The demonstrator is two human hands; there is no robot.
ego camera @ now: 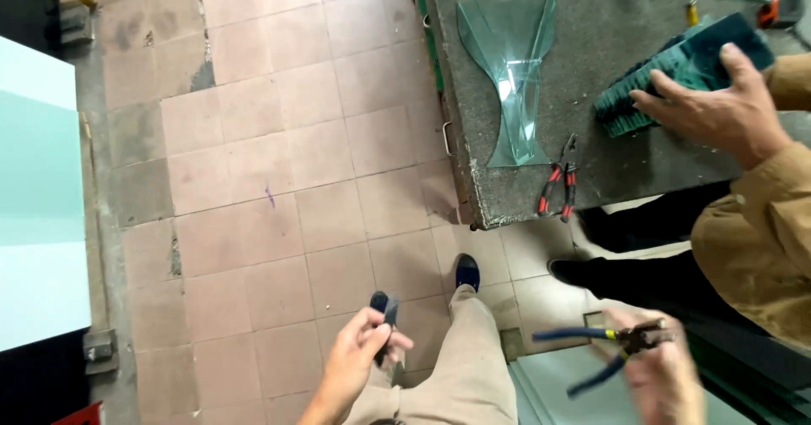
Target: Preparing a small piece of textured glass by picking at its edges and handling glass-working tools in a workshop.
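**Hands with tools beside the glass worktop**

Pinkish floor tiles (279,163) run beside a grey worktop (625,171) bearing curved clear glass offcuts (511,79) and red-handled pliers (559,180). Left hand (359,362) has its grip clamped on a small dark tool (386,311). Right hand (655,374), blurred, grips blue-handled pliers (604,349). A co-worker's hand (718,104) presses a green brush (684,70).

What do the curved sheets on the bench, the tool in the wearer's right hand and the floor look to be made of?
Curved sheets: probably clear glass, see-through with green-tinted edges.
Pliers in the right hand: dark metal head, handles in what looks like blue plastic or rubber; blurred.
Floor: matte pinkish tiles, likely ceramic or cement, with grout lines and worn patches.
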